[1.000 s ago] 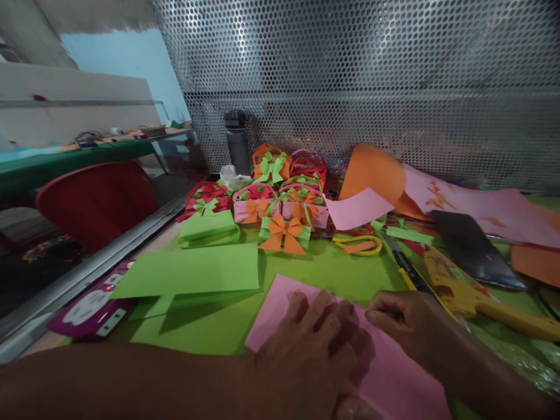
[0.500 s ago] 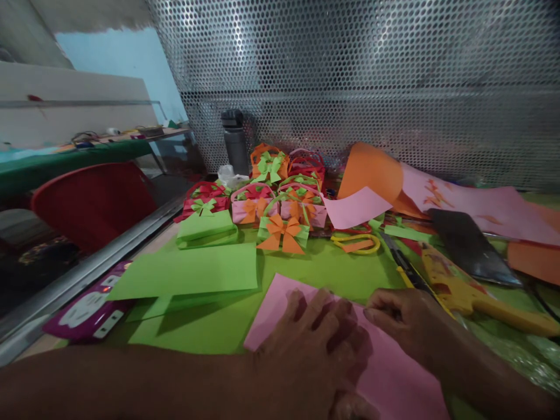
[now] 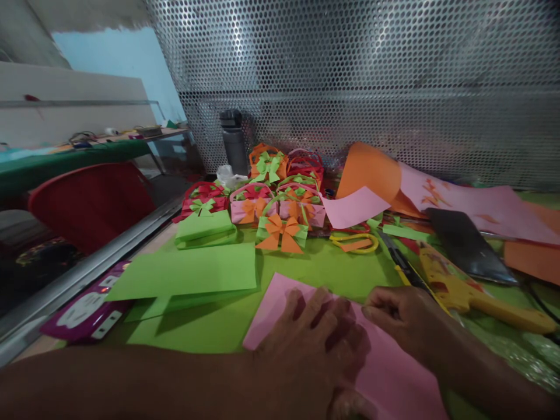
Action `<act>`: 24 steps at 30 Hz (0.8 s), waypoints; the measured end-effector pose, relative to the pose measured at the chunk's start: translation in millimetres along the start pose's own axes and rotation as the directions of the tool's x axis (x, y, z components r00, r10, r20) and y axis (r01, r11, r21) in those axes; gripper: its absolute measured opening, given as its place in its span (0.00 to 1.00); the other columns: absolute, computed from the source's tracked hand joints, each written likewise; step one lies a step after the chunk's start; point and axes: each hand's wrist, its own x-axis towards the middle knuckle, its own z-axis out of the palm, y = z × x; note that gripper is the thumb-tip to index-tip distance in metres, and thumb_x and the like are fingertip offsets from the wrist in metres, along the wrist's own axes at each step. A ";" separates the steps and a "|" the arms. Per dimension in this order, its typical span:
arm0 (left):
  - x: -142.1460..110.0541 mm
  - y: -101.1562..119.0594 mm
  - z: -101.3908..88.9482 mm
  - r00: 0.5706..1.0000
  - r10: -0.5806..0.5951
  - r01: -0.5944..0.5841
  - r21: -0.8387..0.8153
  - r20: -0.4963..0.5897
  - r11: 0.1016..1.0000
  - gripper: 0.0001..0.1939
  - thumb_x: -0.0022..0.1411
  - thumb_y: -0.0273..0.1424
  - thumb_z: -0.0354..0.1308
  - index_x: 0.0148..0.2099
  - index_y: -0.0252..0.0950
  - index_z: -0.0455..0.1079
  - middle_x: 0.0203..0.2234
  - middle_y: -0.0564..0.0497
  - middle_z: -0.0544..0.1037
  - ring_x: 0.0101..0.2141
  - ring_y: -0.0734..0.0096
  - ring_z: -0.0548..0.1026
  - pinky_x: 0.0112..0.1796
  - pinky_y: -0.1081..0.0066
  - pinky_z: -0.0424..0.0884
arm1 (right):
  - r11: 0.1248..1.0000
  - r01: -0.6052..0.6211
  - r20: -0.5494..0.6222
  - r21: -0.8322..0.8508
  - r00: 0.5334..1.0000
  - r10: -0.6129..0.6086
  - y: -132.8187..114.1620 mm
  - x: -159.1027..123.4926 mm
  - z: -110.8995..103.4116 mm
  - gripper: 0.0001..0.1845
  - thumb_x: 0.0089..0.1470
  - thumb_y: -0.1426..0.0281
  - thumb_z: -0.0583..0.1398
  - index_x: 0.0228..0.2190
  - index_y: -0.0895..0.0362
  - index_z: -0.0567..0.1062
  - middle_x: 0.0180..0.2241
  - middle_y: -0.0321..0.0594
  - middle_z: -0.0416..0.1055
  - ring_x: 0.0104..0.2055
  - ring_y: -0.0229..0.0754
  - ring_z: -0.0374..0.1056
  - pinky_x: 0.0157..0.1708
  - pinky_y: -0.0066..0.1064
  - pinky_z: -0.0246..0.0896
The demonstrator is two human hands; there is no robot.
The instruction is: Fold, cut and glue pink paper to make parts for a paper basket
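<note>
A pink paper sheet (image 3: 273, 306) lies on the green table surface (image 3: 341, 271) in front of me. My left hand (image 3: 312, 344) rests flat on it with the fingers spread, pressing it down. My right hand (image 3: 402, 318) sits at the sheet's far right edge, fingers curled and pinched on the paper's edge. Just right of my right hand lies a yellow glue gun (image 3: 472, 294).
Folded green paper sheets (image 3: 188, 274) lie to the left, with a purple device (image 3: 85, 309) at the table's edge. Several small paper baskets with bows (image 3: 280, 204) stand behind, yellow-handled scissors (image 3: 354, 242), a grey bottle (image 3: 234, 143), orange and pink sheets (image 3: 437, 189), a perforated metal wall (image 3: 371, 81).
Almost nothing has changed; both hands stay on the pink sheet and the view has drifted very slightly.
</note>
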 end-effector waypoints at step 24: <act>3.7 1.9 3.6 0.999 -0.024 0.024 -0.003 -0.026 1.000 0.33 0.67 0.52 0.35 0.65 0.39 0.53 0.61 0.38 0.57 0.58 0.35 0.54 0.48 0.35 0.55 | 0.943 -0.055 -0.034 -0.329 0.998 0.046 -19.3 -6.6 -10.4 0.10 0.58 0.71 0.52 0.27 0.57 0.71 0.22 0.37 0.70 0.24 0.38 0.62 0.23 0.30 0.41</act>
